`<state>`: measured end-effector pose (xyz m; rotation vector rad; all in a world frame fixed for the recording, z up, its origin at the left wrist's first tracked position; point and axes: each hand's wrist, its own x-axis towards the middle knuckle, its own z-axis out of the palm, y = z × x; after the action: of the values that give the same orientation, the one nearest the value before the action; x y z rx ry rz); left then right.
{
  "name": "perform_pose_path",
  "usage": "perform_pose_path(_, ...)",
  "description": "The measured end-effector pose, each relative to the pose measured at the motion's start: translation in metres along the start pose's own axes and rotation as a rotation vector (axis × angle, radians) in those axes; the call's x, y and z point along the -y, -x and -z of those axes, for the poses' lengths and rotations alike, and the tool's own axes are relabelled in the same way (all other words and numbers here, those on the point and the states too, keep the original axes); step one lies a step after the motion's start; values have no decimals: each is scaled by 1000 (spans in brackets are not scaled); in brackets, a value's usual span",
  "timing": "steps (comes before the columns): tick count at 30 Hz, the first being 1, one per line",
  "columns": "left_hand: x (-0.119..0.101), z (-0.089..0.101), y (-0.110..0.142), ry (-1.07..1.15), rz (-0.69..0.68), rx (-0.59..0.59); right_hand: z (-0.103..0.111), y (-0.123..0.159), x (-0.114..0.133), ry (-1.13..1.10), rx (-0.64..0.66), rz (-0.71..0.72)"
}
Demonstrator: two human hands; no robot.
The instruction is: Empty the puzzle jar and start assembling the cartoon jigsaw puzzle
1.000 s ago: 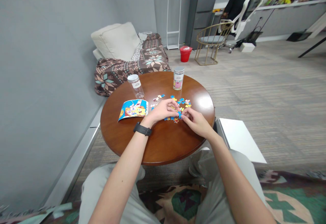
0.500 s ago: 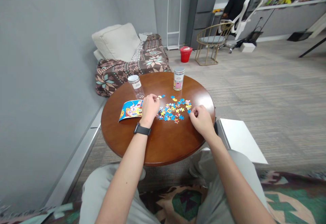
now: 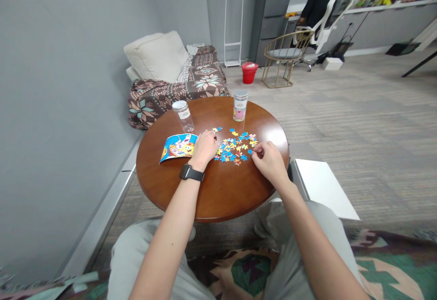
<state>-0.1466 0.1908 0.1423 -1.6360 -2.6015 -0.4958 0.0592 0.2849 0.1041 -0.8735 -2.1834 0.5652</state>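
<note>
Small blue, yellow and pink jigsaw puzzle pieces [image 3: 231, 148] lie scattered over the round wooden table [image 3: 218, 200]. My left hand [image 3: 205, 147], with a black watch on its wrist, rests at the left edge of the pieces. Its fingers are curled downward and together, and the tips are mostly hidden behind the hand. On the right side, my right hand [image 3: 270, 160] has thumb and forefinger closed at a blue puzzle piece [image 3: 250, 152]. A curved cartoon picture sheet [image 3: 178, 147] lies left of my left hand, partly covered by it.
A clear jar with a silver lid [image 3: 184, 116] stands at the table's back left, and a printed tin [image 3: 240, 106] at the back right. A white box [image 3: 324, 186] is right of the table. Farther off are a red bin [image 3: 249, 73] and a seated person [image 3: 317, 6].
My left hand has shifted right and slightly down, from above the picture sheet's edge to the pieces. My right hand has moved a little left along with the blue puzzle piece.
</note>
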Motion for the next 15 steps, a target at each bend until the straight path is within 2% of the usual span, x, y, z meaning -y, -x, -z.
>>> perform_pose_path(7, -1, 1, 0, 27, -3, 9, -1, -1, -1, -22, -13, -19)
perform_pose_path(15, -2, 4, -1, 81, 23, -42, 1, -2, 1, -18, 9, -23)
